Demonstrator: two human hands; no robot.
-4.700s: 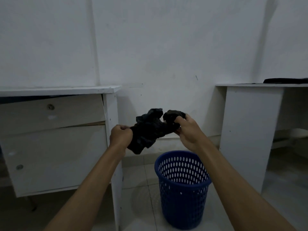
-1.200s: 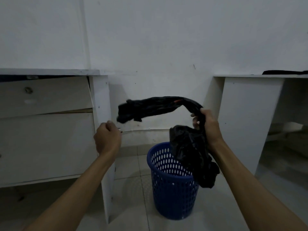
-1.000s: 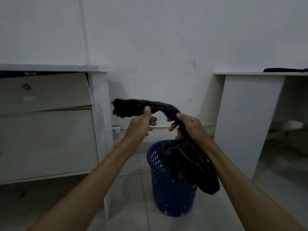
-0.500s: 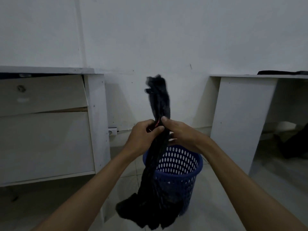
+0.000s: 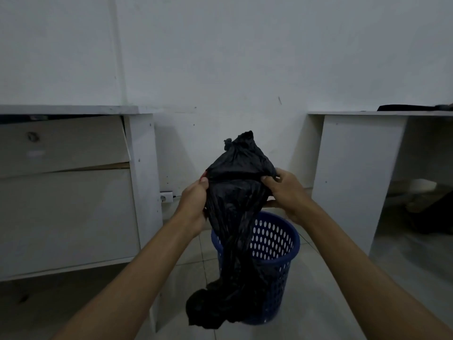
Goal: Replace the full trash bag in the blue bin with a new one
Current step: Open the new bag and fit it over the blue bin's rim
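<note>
A black plastic trash bag (image 5: 236,217) hangs in the air in front of me, crumpled and long. Its upper end bunches into a peak above my hands and its lower end dangles in front of the bin's left side. My left hand (image 5: 193,204) grips the bag's left edge. My right hand (image 5: 285,192) pinches its right edge at about the same height. The blue perforated bin (image 5: 277,241) stands on the tiled floor below and behind the bag. The part of its inside that shows has no liner.
A white desk with two drawers (image 5: 63,190) stands at the left, its side panel close to the bin. Another white desk (image 5: 355,173) is at the right with dark items under it. A wall socket (image 5: 166,196) sits low on the white wall.
My hands have moved apart, spreading the bag's upper part. The upright strip above my hands has dropped into a wider bunched peak.
</note>
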